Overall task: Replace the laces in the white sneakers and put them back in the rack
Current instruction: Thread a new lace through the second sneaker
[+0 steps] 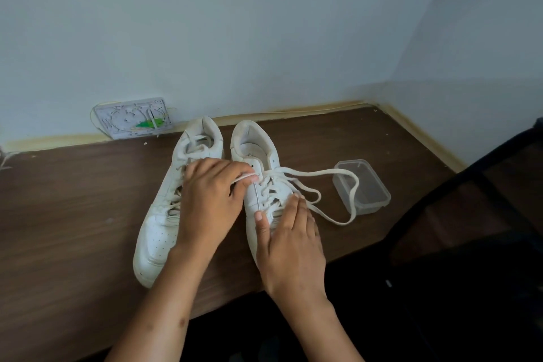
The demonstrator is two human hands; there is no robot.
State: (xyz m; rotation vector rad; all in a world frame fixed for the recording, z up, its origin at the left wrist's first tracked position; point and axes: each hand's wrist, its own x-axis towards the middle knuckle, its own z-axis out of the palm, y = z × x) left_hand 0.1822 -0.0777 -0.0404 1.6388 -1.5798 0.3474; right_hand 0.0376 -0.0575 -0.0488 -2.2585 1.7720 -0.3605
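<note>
Two white sneakers stand side by side on a brown wooden table [73, 214], toes toward me. The left sneaker [164, 223] is laced. On the right sneaker [252, 144] the white lace [332, 176] is loose and trails off to the right in long loops. My left hand [211, 203] reaches across and pinches a strand of that lace near the top eyelets. My right hand [288, 238] rests on the right sneaker's front with fingers fairly straight, thumb pressing beside the eyelets. It hides the toe.
A clear plastic container [363, 185] sits to the right of the sneakers, with a lace loop lying over it. A white wall box with wires [133, 117] leans at the back left. A dark chair [470, 229] stands at the right. The table's front edge runs diagonally below my arms.
</note>
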